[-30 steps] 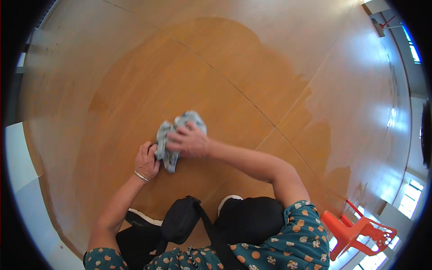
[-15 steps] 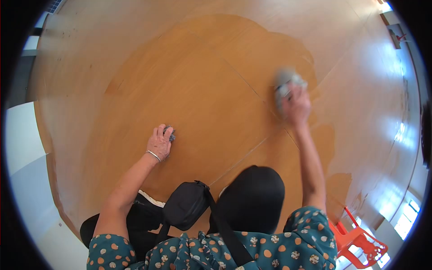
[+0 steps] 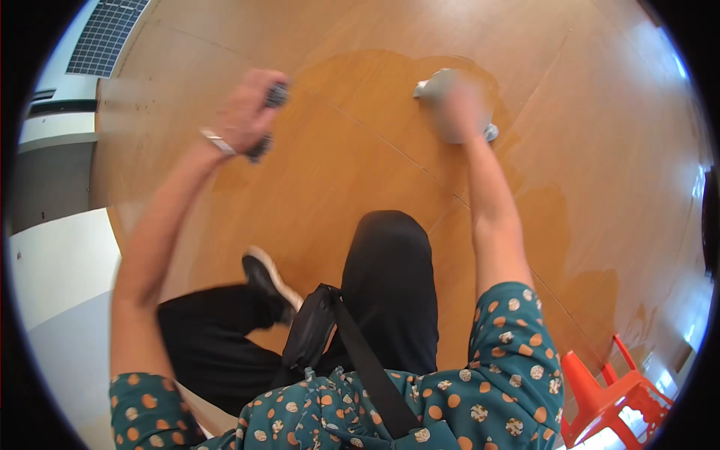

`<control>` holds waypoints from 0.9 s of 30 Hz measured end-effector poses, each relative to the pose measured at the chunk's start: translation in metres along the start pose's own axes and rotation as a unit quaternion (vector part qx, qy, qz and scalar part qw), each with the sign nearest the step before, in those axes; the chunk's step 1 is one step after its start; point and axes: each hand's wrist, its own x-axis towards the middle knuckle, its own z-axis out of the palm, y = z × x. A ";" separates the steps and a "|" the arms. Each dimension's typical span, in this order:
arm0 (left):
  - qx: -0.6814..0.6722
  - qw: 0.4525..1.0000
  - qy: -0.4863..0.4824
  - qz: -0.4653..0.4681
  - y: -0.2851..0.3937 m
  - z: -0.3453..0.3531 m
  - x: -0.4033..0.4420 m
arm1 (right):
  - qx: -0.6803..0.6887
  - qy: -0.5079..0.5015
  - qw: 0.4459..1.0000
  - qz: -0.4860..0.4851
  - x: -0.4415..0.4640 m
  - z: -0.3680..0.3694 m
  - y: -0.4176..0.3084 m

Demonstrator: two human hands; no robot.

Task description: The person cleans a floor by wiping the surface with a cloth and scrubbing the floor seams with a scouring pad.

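My left hand (image 3: 244, 111) is closed around a dark grey scrubber (image 3: 277, 94), perhaps a steel wool pad, which sticks out on both sides of the fingers. A bracelet is on that wrist. To the right, my right hand (image 3: 463, 112), smeared by motion, grips a grey-white cloth (image 3: 441, 88) at the orange-brown floor (image 3: 360, 172). A darker, wet-looking patch spreads around the cloth. Whether the scrubber touches the floor, I cannot tell.
A red plastic stool (image 3: 611, 397) stands at the lower right. Against my body hangs a black bag (image 3: 310, 330). My bent knee (image 3: 390, 262) and shoe (image 3: 268, 277) are close below the hands. A dark grid panel (image 3: 107, 34) is at the upper left.
My left hand has moved forward and up with the scrubber. My right hand has shifted left and slightly farther away with the cloth. The view has tilted, and my shoe now shows.
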 end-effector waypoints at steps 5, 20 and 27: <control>0.121 0.981 0.029 -0.150 -0.062 -0.159 -0.099 | 0.008 -0.081 0.997 -0.009 0.031 -0.007 0.017; 0.011 1.000 -0.019 0.001 -0.205 0.163 -0.130 | -0.015 -0.072 0.996 -0.056 0.011 -0.048 -0.025; 0.033 0.996 0.073 -0.029 -0.300 0.191 0.112 | -0.093 -0.036 0.995 0.003 0.003 -0.053 -0.056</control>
